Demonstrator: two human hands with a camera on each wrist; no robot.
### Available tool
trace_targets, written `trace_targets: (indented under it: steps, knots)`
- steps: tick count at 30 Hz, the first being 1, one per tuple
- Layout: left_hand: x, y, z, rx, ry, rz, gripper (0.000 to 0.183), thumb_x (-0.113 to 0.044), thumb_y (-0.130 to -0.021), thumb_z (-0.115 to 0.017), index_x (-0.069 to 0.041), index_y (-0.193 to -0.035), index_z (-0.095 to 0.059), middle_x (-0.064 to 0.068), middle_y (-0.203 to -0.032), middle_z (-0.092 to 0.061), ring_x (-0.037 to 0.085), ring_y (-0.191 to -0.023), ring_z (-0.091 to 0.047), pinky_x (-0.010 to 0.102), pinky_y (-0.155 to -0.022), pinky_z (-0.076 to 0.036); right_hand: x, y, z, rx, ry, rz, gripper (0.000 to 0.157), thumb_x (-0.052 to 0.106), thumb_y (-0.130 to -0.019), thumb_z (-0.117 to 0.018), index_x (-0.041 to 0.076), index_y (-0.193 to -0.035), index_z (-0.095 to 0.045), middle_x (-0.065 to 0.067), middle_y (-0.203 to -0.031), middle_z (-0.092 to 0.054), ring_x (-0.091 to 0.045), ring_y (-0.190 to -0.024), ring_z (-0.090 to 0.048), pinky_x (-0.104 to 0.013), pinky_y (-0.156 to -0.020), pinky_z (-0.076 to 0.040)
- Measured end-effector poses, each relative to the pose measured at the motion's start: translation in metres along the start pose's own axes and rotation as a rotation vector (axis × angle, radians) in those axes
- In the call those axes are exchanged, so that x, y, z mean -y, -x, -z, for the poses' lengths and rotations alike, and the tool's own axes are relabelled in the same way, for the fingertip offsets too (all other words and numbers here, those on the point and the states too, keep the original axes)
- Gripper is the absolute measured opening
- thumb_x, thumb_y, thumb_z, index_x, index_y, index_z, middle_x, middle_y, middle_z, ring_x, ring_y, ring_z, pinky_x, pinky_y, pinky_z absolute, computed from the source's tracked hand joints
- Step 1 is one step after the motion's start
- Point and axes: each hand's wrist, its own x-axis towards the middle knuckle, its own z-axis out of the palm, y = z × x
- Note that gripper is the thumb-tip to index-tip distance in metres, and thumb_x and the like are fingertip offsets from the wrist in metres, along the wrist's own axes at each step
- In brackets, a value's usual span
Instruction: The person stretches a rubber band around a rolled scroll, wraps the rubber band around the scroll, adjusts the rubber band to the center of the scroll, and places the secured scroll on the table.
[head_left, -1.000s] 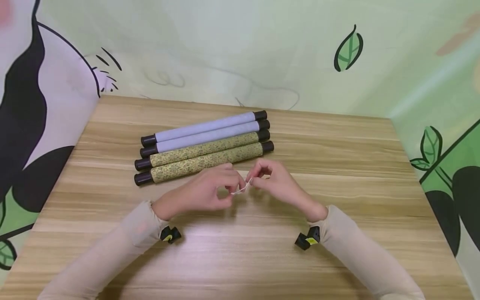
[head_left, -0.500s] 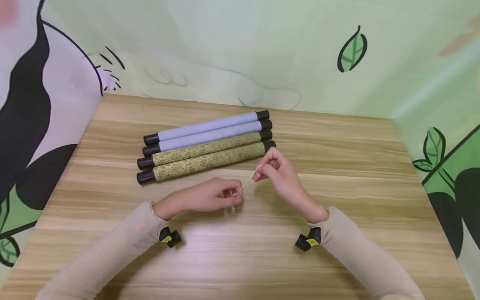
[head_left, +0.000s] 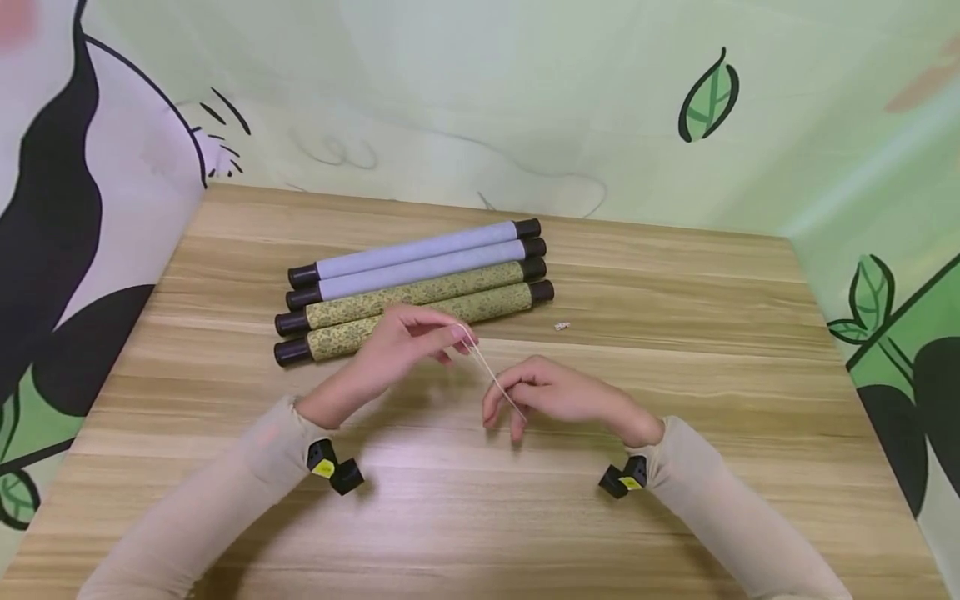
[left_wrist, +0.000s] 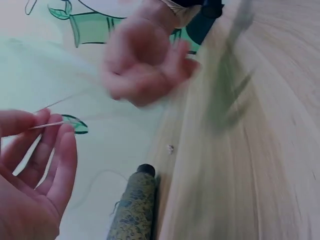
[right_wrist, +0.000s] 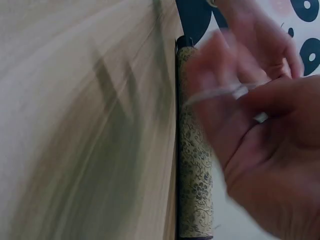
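A thin white string [head_left: 491,374] stretches between the two hands above the table. My left hand [head_left: 397,346] pinches its upper end between thumb and fingertips, in front of the nearer gold scroll. Lower and to the right, my right hand [head_left: 562,390] holds the other end, which runs across its thumb and bent fingers; this hand is blurred in both wrist views. Behind the hands, rolled scrolls with black end knobs lie side by side: two pale blue scrolls [head_left: 420,248] at the back and two gold patterned scrolls [head_left: 495,302] in front. The left forearm's hand partly covers the nearest one.
A small white bit [head_left: 562,326] lies on the wooden table [head_left: 465,517] just right of the scrolls' ends. Printed cloth walls [head_left: 465,100] rise along the table's back and both sides.
My left hand has moved up towards the scrolls, while my right hand has come down and nearer. The string's slant has reversed. A small white bit on the table has come into view.
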Motion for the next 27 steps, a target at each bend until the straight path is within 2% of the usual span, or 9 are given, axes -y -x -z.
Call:
trace_targets:
  steps: [4,8,12,15,17,19,22,24,27]
  knots:
    - [0.001,0.003,-0.006,0.048,-0.171,-0.152,0.013,-0.008,-0.091,-0.066,-0.002,-0.097,-0.075,0.014,-0.095,-0.074,0.006,-0.076,-0.064,0.028,-0.070,-0.059,-0.002,-0.004,0.004,-0.111,0.061,-0.095,0.042,0.005,-0.101,-0.046,0.001,-0.143,-0.048,-0.024,-0.116,-0.070,-0.034,-0.071,-0.073,-0.040,-0.072,-0.063]
    - [0.005,0.009,-0.024,0.242,-0.598,-0.313,0.013,-0.019,-0.090,-0.069,-0.013,-0.099,-0.076,0.000,-0.097,-0.071,0.004,-0.077,-0.058,0.021,-0.072,-0.054,0.003,-0.012,0.005,-0.263,0.194,-0.132,0.069,0.012,-0.095,-0.062,0.001,-0.154,-0.028,-0.020,-0.130,-0.065,-0.029,-0.092,-0.074,-0.031,-0.080,-0.061]
    - [0.006,0.016,-0.043,0.423,-0.967,-0.453,0.025,-0.029,-0.091,-0.068,-0.020,-0.114,-0.072,-0.005,-0.115,-0.067,0.008,-0.102,-0.064,0.027,-0.091,-0.056,0.006,-0.020,0.004,-0.385,0.023,-0.175,0.079,0.008,-0.094,-0.062,0.000,-0.157,-0.014,-0.021,-0.153,-0.042,-0.034,-0.118,-0.065,-0.032,-0.092,-0.059]
    - [0.006,0.019,-0.051,0.479,-1.027,-0.525,0.028,-0.029,-0.092,-0.066,-0.020,-0.118,-0.070,-0.006,-0.117,-0.066,0.009,-0.107,-0.064,0.027,-0.094,-0.056,0.005,-0.023,0.001,-0.442,-0.101,-0.165,0.077,0.003,-0.093,-0.061,-0.001,-0.156,-0.018,-0.022,-0.158,-0.034,-0.039,-0.125,-0.059,-0.041,-0.098,-0.056]
    - [0.004,0.019,-0.050,0.460,-1.000,-0.564,0.026,-0.027,-0.092,-0.066,-0.018,-0.117,-0.070,-0.004,-0.120,-0.067,0.010,-0.106,-0.065,0.025,-0.093,-0.056,0.004,-0.021,-0.001,-0.436,0.038,-0.151,0.072,0.002,-0.089,-0.064,0.000,-0.153,-0.031,-0.019,-0.156,-0.039,-0.037,-0.131,-0.055,-0.045,-0.105,-0.051]
    - [0.001,0.018,-0.044,0.399,-0.975,-0.575,0.022,-0.026,-0.092,-0.067,-0.018,-0.111,-0.072,-0.003,-0.114,-0.068,0.008,-0.095,-0.066,0.021,-0.085,-0.057,0.002,-0.019,-0.004,-0.399,0.300,-0.111,0.063,0.007,-0.086,-0.070,0.001,-0.145,-0.046,-0.016,-0.148,-0.051,-0.033,-0.131,-0.056,-0.044,-0.110,-0.048]
    - [-0.005,0.013,-0.030,0.325,-1.003,-0.588,0.015,-0.026,-0.090,-0.069,-0.019,-0.104,-0.074,-0.005,-0.104,-0.068,0.005,-0.086,-0.061,0.017,-0.076,-0.054,0.001,-0.012,-0.009,-0.339,0.667,-0.025,0.046,0.016,-0.081,-0.078,0.007,-0.125,-0.066,-0.008,-0.123,-0.070,-0.023,-0.113,-0.067,-0.036,-0.101,-0.054]
    - [-0.007,0.010,-0.023,0.316,-1.041,-0.592,0.013,-0.026,-0.090,-0.070,-0.021,-0.101,-0.074,-0.008,-0.094,-0.064,0.005,-0.081,-0.054,0.016,-0.072,-0.051,0.001,-0.009,-0.011,-0.304,0.811,0.045,0.037,0.022,-0.080,-0.080,0.009,-0.113,-0.070,-0.003,-0.107,-0.075,-0.018,-0.099,-0.070,-0.033,-0.092,-0.057]
    - [-0.005,0.007,-0.017,0.346,-1.094,-0.610,0.015,-0.027,-0.092,-0.068,-0.022,-0.104,-0.075,-0.009,-0.097,-0.066,0.007,-0.087,-0.053,0.020,-0.078,-0.051,0.003,-0.006,-0.013,-0.306,0.945,0.122,0.033,0.027,-0.080,-0.080,0.010,-0.108,-0.072,-0.001,-0.099,-0.076,-0.015,-0.090,-0.072,-0.030,-0.085,-0.058]
